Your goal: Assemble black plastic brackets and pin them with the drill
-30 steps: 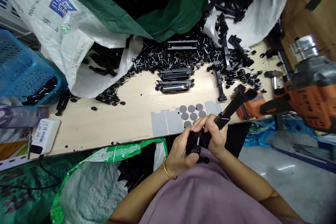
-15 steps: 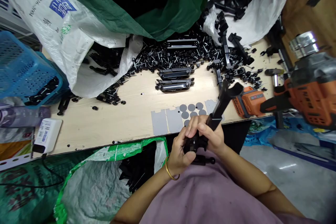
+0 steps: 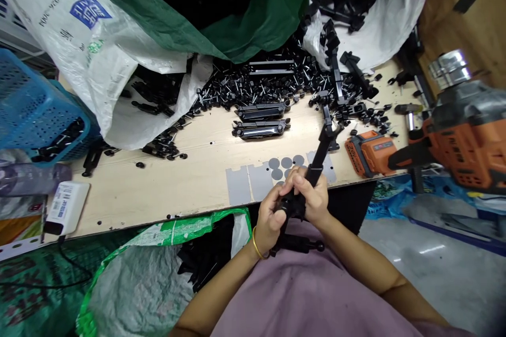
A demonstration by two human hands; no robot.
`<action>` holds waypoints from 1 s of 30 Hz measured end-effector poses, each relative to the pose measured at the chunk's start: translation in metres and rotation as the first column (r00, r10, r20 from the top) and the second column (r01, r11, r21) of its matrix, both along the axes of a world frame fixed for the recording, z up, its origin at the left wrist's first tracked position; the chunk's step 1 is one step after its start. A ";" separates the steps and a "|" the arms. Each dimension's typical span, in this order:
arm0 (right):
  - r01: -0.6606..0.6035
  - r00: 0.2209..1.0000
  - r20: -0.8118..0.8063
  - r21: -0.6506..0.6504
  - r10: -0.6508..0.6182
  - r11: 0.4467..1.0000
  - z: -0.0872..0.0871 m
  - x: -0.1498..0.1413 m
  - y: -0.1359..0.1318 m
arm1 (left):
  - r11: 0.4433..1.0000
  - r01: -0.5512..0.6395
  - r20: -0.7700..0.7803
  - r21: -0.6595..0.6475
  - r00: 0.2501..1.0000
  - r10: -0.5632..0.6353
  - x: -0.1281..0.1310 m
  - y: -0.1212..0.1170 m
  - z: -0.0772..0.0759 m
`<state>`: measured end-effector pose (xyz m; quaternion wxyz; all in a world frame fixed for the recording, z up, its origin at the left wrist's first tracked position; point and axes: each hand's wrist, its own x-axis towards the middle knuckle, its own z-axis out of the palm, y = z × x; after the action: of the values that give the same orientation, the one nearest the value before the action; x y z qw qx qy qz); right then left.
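Both hands grip one black jointed plastic bracket (image 3: pixel 316 164) in front of my body at the bench's near edge. My left hand (image 3: pixel 272 219) is wrapped round its lower joint, thumb on top. Closed round the middle of the bracket, my right hand (image 3: pixel 314 195) presses its thumb against the arm. A long arm of the bracket points up and away to the right, ending in a forked tip. Another black arm with a rounded end (image 3: pixel 302 244) sticks out below my hands; whether it belongs to the same piece is hard to see.
On the bench (image 3: pixel 190 168) lie folded black brackets (image 3: pixel 261 128), a heap of black-headed screws (image 3: pixel 225 87), and grey pads (image 3: pixel 238 185). An orange battery (image 3: pixel 371 152) and a power wrench (image 3: pixel 462 131) are at right. A blue basket (image 3: pixel 35 110) stands left; an open sack (image 3: pixel 138 274) sits below.
The bracket has turned in my hands, so its forked tip now shows differently and more of the lower arm is visible. Both hands have shifted slightly left.
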<state>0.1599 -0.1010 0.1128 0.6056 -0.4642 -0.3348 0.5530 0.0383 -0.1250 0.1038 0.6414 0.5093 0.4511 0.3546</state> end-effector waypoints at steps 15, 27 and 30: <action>-0.067 0.997 0.011 -0.203 0.070 0.977 -0.009 -0.007 0.005 | 0.961 0.024 0.113 -0.275 0.994 0.008 -0.007 -0.011 -0.013; -0.122 0.973 0.165 -0.228 0.162 0.966 -0.006 -0.009 0.012 | 0.969 0.028 0.224 -0.247 0.974 0.029 -0.013 -0.010 -0.024; 0.089 0.975 0.214 -0.136 -0.059 0.987 -0.006 -0.017 0.004 | 0.980 0.018 0.212 -0.196 0.977 0.025 -0.016 -0.005 -0.027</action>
<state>0.1425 -0.0968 0.1066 0.5520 -0.5746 -0.3381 0.5008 0.0219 -0.1298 0.0771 0.7328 0.4014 0.4134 0.3619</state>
